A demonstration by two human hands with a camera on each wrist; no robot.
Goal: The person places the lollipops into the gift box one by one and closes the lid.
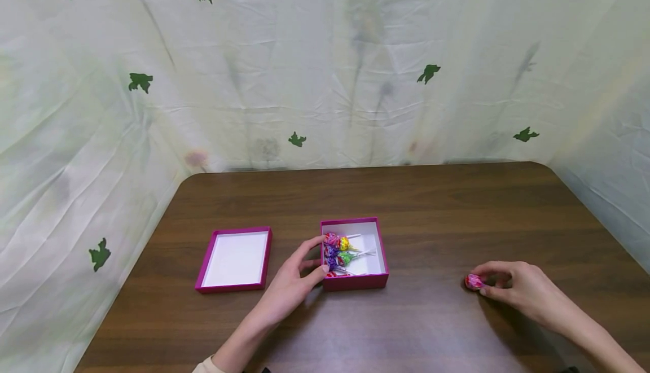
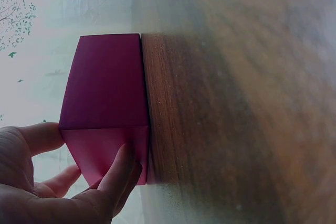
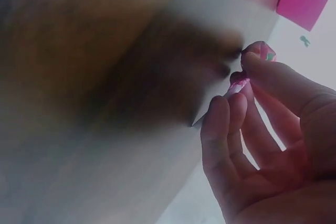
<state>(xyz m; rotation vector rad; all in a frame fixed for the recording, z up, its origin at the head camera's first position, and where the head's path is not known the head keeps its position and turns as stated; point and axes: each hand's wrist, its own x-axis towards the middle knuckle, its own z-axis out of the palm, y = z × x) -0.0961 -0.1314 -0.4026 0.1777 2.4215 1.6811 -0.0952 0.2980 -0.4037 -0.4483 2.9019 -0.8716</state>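
Note:
My left hand (image 1: 288,287) holds the left side of an open magenta box (image 1: 355,282), its thumb at the near left corner. Fingers also touch the box's outer wall (image 2: 105,82) in the left wrist view. Inside the box lie several wrapped lollipops (image 1: 345,258), red, yellow, purple and green, with white sticks pointing right. Over on the right, my right hand (image 1: 528,293) pinches a pink-wrapped lollipop (image 1: 474,282) low over the table. The right wrist view shows part of its wrapper (image 3: 268,53) and white stick (image 3: 236,87) between the fingers.
A magenta lid (image 1: 238,260) with a white inside lies upturned left of the box. The brown wooden table (image 1: 421,203) has rounded far corners. Behind it hangs a pale curtain (image 1: 325,68) with green leaf shapes.

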